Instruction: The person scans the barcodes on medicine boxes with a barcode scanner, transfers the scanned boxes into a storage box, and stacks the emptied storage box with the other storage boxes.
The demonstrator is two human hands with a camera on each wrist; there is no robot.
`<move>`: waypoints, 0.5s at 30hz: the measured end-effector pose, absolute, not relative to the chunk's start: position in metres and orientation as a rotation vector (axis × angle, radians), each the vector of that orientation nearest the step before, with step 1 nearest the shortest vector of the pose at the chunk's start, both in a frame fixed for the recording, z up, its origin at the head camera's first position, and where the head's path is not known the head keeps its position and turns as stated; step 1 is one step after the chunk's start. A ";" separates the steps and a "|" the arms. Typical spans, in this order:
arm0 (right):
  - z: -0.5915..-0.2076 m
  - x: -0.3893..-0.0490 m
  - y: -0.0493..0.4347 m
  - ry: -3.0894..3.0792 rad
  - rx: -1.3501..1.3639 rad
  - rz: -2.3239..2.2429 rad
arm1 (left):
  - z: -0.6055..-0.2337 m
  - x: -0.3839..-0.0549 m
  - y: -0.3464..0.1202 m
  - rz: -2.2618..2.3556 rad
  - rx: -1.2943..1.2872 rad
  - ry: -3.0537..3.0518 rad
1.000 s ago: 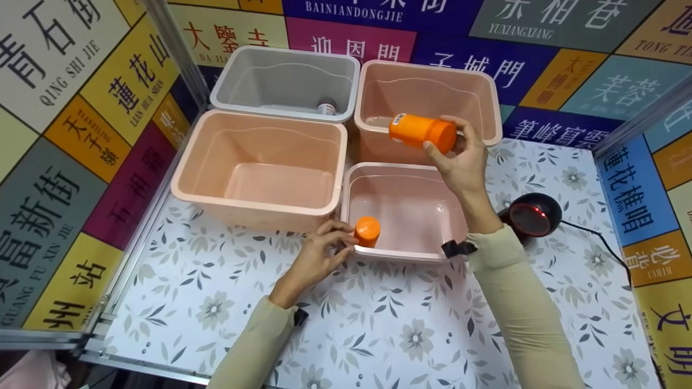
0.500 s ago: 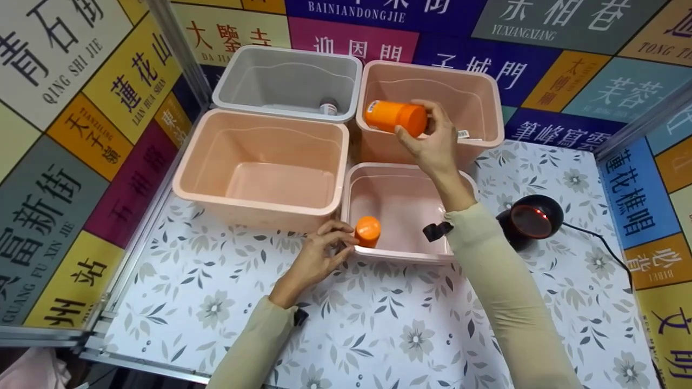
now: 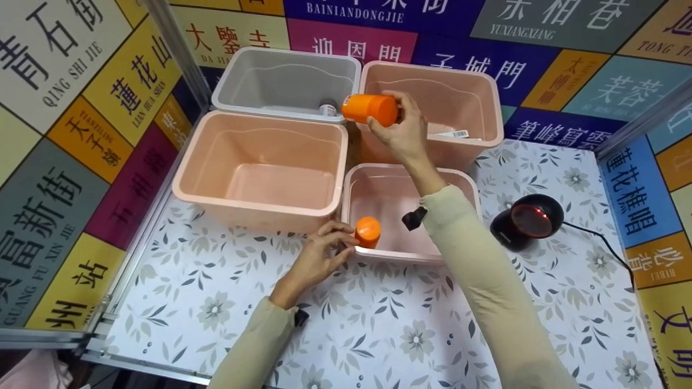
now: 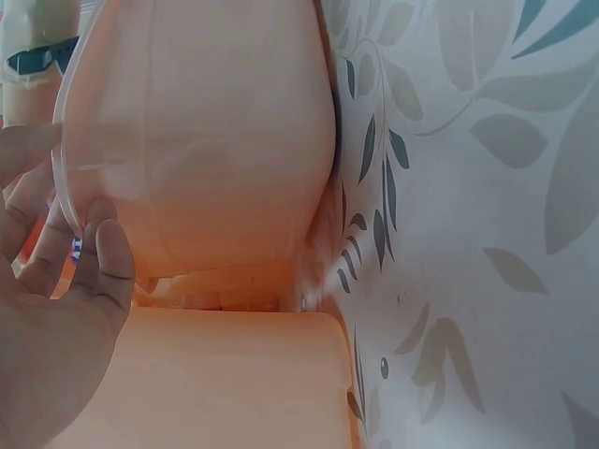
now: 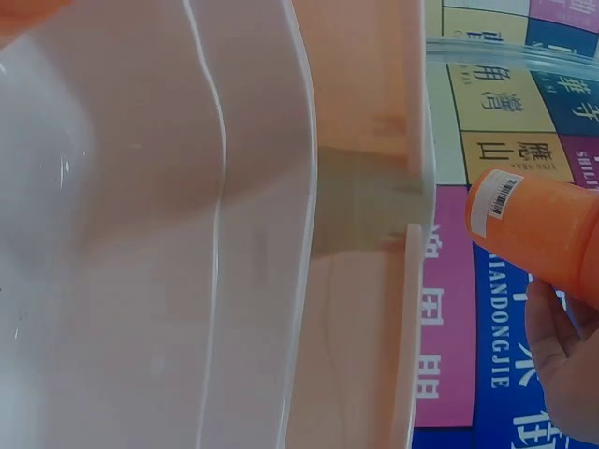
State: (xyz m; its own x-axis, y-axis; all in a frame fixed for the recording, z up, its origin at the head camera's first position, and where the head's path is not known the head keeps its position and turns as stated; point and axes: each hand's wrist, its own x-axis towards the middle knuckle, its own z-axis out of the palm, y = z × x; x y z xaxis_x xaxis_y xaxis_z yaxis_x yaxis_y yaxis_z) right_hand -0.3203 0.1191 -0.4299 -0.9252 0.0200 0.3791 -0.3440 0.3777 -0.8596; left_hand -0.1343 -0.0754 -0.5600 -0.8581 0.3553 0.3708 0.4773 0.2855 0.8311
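Note:
My right hand holds an orange bottle on its side by the cap end. It is above the near edge of the back row, where the grey bin meets the back right pink bin. In the right wrist view, a barcode label shows near the base of the orange bottle. My left hand grips the rim of the front right pink bin, with fingers over the edge in the left wrist view. Inside that bin's near left corner stands another orange-capped bottle, beside my left fingertips.
A small dark-capped bottle lies in the grey bin. A white labelled item is in the back right bin. Front left stands a larger peach bin. A black scanner-like device with red light and a cable stands right.
My right hand has carried the orange bottle leftward, from over the back right bin toward the grey bin. The white item there has come into view. My left hand stays put.

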 end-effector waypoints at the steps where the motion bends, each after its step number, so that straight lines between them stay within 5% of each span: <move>1: -0.430 -0.322 0.117 -2.320 0.292 1.548 | -0.560 -0.134 -0.075 -1.631 -0.785 -2.428; 15: -0.437 -0.338 0.098 -2.449 0.238 1.408 | -0.559 -0.134 -0.075 -1.619 -0.775 -2.456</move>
State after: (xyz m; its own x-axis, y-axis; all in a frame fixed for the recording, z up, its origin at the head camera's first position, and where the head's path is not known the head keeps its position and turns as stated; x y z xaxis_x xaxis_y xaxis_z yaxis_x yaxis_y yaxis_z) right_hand -0.3376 0.0979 -0.4374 -0.9395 0.0084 0.3423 -0.2916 0.5042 -0.8128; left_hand -0.1340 -0.0753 -0.5591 -0.8656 0.3578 0.3504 0.4630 0.3052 0.8321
